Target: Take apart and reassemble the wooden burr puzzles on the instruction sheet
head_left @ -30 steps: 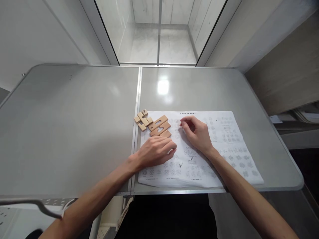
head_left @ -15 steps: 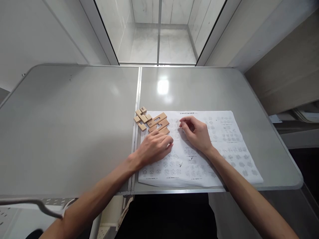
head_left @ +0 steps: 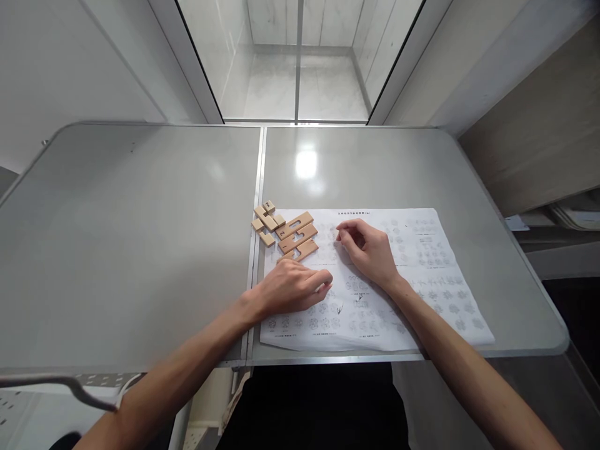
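Several flat notched wooden puzzle pieces with numbers on them lie side by side at the left part of the printed sheet. Smaller block-like wooden pieces sit just to their left. My left hand rests over the sheet just below the nearest notched piece, its fingers curled in. Whatever might be between those fingertips is hidden. My right hand lies on the sheet to the right of the pieces, its thumb and fingers closed together. Nothing shows in it.
The grey table has a metal seam left of the sheet. Behind it stands a glass door. At the right, a shelf holds papers. A bent grey bar is at lower left.
My left hand has moved down and slightly right, away from the wooden pieces, uncovering more of the nearest notched one. My right hand stays in place.
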`<state>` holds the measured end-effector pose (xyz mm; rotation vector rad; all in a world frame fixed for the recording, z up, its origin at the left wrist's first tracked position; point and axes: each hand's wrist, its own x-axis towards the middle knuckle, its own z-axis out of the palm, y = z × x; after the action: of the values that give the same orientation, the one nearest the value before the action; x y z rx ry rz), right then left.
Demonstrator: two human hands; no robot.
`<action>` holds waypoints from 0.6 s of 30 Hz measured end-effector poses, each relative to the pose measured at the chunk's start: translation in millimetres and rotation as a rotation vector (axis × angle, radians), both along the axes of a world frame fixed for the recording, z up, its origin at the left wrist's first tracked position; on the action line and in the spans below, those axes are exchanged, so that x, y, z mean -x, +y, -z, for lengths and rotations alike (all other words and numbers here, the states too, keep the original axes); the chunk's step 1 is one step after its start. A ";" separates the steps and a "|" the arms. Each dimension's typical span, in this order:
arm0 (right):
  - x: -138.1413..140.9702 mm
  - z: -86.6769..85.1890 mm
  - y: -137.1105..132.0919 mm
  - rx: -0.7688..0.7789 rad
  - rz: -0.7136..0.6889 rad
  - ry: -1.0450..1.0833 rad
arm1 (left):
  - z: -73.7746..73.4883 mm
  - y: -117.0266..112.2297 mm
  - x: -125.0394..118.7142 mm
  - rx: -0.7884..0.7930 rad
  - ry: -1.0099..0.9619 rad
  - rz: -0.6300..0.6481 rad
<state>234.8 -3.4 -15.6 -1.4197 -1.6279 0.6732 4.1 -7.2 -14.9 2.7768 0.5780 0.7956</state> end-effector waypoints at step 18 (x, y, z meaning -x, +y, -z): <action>0.3 0.1 0.2 0.007 -0.014 -0.008 | 0.0 0.7 -0.1 0.023 0.022 0.003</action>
<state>234.5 -3.2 -15.7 -1.4191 -1.6444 0.6818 4.2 -6.5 -14.8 2.7680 0.5824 0.7540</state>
